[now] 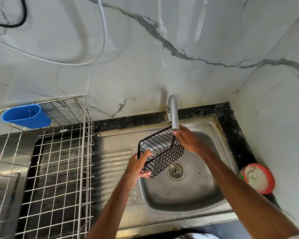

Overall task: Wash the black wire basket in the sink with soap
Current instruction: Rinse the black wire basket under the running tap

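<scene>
Head view: left hand [138, 167] curls round the black wire basket [163, 153] over the stainless steel sink [188, 194], right hand [188, 141] at its far rim, grip unclear, so angle it squarely under the curved chrome tap [173, 112].

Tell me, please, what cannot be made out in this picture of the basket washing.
All in the head view:
- The tap mouth faces away, with the right hand right under it, so running water cannot be confirmed.
- Its fingers bunch at the black wire basket corner; gripping or only touching is unclear.
- The red tub beside the sink: contents blurred, label unreadable.
</scene>
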A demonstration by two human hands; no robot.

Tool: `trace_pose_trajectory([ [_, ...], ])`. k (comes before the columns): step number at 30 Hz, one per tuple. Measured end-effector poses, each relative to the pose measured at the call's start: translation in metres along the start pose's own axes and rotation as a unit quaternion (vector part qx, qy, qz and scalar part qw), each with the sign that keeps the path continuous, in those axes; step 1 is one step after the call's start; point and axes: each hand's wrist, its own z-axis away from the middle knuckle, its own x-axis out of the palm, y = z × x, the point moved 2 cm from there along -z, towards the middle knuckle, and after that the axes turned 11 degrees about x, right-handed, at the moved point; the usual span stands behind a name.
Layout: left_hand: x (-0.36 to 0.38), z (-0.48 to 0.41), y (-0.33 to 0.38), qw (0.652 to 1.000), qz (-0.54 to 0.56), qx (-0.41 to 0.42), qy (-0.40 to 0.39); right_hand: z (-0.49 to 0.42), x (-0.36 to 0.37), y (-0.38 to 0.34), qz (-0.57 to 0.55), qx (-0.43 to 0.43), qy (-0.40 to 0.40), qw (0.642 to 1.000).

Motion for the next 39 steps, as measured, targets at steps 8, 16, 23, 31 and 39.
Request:
trace_pose_trajectory([
  [8,0.002,-0.01,0.015,0.999,0.005,-0.047,-0.027,0.017,0.007,-0.012,-0.064,0.001,0.075,0.995],
  [16,0.01,-0.026,0.045,0.992,-0.078,-0.052,-0.083,0.062,0.033,-0.048,-0.089,-0.092,0.124,0.984],
  [23,0.019,-0.046,0.073,0.983,-0.142,-0.058,-0.104,0.084,0.04,-0.065,-0.064,-0.166,0.128,0.976],
  [31,0.024,-0.041,0.093,0.97,-0.195,-0.03,-0.141,0.076,0.035,-0.039,-0.025,-0.22,0.184,0.958],
  [39,0.009,-0.039,0.091,0.963,-0.222,-0.033,-0.15,0.058,0.035,0.005,-0.041,-0.127,0.115,0.984],
])
